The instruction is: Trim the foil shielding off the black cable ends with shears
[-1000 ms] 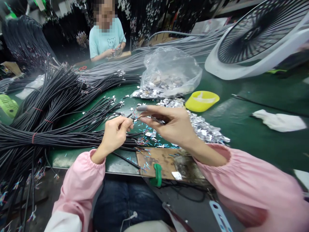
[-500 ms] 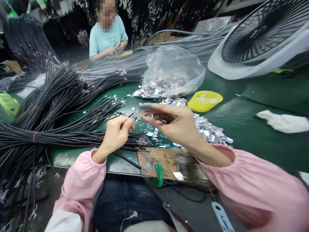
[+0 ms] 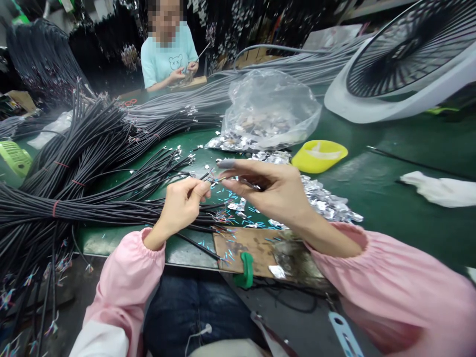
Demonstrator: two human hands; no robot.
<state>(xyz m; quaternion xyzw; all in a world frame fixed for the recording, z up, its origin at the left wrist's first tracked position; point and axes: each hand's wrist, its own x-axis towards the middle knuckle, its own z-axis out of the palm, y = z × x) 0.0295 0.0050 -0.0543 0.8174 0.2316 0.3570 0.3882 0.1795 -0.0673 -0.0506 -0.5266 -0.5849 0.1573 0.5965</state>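
My left hand [image 3: 185,201] is closed in a pinch round the end of a black cable, whose thin coloured wires [image 3: 212,180] stick out to the right of the fingertips. From the right, my right hand [image 3: 273,188] reaches over with thumb and forefinger pinched on those wires; a grey cover sits on its forefinger tip. The other fingers are curled, and something dark shows in the palm that I cannot make out. Just below my hands lie a bundle of black cables [image 3: 122,210] with stripped coloured ends and many blue wire scraps [image 3: 250,210].
Foil scraps [image 3: 327,201] are heaped right of my hands. Behind stand a clear bag [image 3: 273,111] of scraps and a yellow cup [image 3: 319,156]. A green clamp [image 3: 245,270] grips a board [image 3: 238,243] at the edge. A fan [image 3: 372,106] stands right; a co-worker [image 3: 167,59] sits opposite.
My hands keep nearly the same pose on the cable's wires. The whole view has shifted slightly. Across the table, the co-worker's hands have moved apart and a thin cable now shows there.
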